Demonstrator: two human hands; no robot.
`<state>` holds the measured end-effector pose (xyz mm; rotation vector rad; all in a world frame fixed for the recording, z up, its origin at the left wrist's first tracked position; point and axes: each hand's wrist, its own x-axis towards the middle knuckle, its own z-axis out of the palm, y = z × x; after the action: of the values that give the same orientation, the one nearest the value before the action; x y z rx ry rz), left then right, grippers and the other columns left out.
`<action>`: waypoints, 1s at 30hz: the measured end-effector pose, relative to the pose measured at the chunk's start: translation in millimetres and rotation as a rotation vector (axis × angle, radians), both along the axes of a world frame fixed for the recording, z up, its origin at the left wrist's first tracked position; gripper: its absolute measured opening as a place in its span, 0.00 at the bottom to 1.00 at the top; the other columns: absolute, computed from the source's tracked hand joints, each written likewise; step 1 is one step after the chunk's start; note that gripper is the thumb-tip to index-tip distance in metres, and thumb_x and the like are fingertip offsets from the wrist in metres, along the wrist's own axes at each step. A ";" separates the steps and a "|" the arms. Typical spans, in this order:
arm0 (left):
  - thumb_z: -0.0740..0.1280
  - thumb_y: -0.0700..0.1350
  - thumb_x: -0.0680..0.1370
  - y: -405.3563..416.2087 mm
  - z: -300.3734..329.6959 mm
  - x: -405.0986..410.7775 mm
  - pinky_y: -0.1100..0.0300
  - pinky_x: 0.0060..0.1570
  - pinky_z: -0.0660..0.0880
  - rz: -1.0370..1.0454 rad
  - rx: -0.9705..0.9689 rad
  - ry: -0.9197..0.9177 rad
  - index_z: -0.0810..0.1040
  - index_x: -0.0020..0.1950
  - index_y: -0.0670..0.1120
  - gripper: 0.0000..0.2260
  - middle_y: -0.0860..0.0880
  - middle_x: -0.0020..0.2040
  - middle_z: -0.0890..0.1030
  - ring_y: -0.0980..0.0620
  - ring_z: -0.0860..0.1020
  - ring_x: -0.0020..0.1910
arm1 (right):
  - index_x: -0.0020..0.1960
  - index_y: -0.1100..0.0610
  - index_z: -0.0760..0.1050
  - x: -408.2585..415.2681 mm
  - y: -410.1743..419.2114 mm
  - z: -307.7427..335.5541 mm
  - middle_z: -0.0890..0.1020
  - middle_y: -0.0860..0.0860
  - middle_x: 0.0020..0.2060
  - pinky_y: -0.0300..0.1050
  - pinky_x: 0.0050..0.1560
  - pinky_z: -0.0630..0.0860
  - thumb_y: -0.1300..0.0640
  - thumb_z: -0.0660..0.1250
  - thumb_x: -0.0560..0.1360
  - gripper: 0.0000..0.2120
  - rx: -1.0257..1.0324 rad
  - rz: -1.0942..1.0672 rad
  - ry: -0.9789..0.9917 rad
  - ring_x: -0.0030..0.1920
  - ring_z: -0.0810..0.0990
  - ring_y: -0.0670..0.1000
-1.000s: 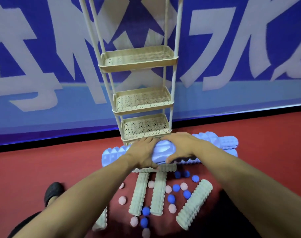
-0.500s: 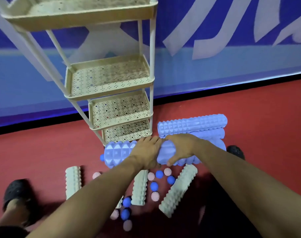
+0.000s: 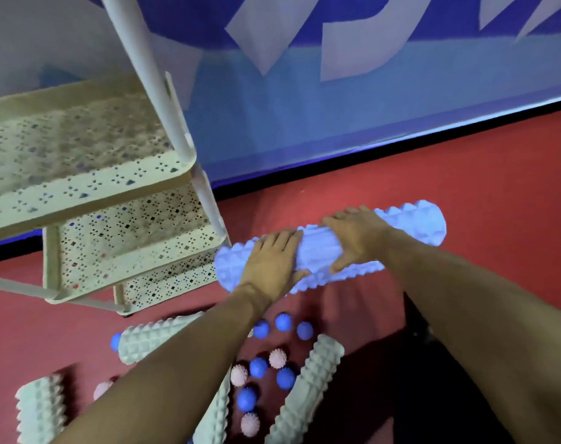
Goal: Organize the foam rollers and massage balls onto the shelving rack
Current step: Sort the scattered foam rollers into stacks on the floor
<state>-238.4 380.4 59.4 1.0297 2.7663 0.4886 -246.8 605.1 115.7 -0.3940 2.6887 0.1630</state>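
Both hands on one long blue roller (image 3: 330,251), held level and slightly tilted, right end higher, just right of the rack (image 3: 119,200) and above the red floor (image 3: 497,187). Left hand (image 3: 271,265) wraps the roller near its left part, fingers curled over the top, thumb under toward the middle. Right hand (image 3: 352,240) grips just right of centre, fingers over the far side, thumb on the near side. Roller's left end sits close to the rack's lower tier corner; touching or not, cannot tell. Rack cream, perforated trays, three tiers in view, all bare. On the floor below the arms: cream rollers, one (image 3: 154,339) lying crosswise near the rack foot, one (image 3: 308,389) angled at right, one (image 3: 40,410) at far left, another partly hidden under the left forearm. Blue balls (image 3: 284,322) and pink spiky balls (image 3: 277,358) scattered between them. Blue and white wall (image 3: 336,107) behind
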 end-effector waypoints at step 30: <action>0.51 0.62 0.82 57.7 -132.4 -144.1 0.44 0.74 0.56 0.394 -0.263 -0.360 0.62 0.76 0.54 0.24 0.52 0.78 0.58 0.47 0.56 0.77 | 0.81 0.45 0.51 -144.3 54.0 -199.3 0.49 0.50 0.81 0.53 0.79 0.46 0.38 0.50 0.83 0.29 -0.134 -0.292 -0.071 0.80 0.50 0.53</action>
<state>-382.4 438.1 -73.0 0.3019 2.6055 0.3040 -391.1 659.1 -83.6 -0.0411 2.6570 -0.1153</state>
